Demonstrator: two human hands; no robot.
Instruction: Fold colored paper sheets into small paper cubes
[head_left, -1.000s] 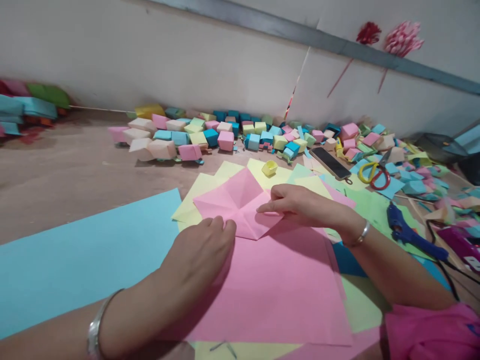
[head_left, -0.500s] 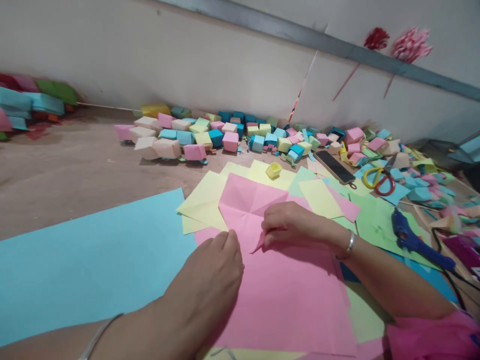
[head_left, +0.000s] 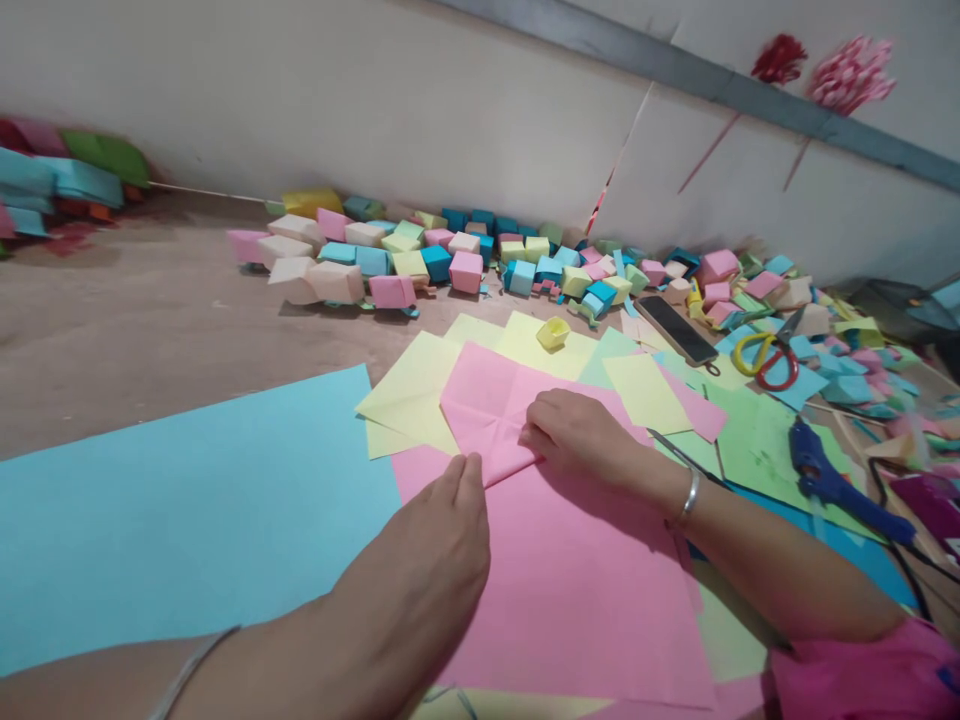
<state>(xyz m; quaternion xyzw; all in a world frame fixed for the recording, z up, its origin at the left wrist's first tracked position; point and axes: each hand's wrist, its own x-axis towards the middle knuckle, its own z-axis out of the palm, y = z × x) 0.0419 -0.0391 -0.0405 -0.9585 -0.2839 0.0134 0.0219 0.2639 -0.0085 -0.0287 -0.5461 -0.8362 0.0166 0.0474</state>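
A creased pink square of paper (head_left: 480, 385) lies over a larger pink sheet (head_left: 592, 610), its near edge turned up in a fold. My left hand (head_left: 431, 545) is closed, fingertips pinching the near left end of that fold. Closed around the right part of the same edge is my right hand (head_left: 574, 432), its fingertips partly hidden behind the knuckles. Beneath and behind the square, pale yellow sheets (head_left: 409, 395) fan out. A small yellow folded paper cup (head_left: 553, 333) rests on them. A thin blade-like tool (head_left: 679, 450) shows beside my right wrist.
A big light blue sheet (head_left: 187, 520) covers the left front. Many folded paper blocks (head_left: 466, 272) line the wall. On the right are a phone (head_left: 679, 332), scissors (head_left: 776, 362) with yellow and red handles, and a blue glue gun (head_left: 844, 485) with its cord.
The near corner of the pink square, previously lifted by my right hand, now lies folded along a straight edge. My left fingertips have come onto that edge. The view has shifted slightly.
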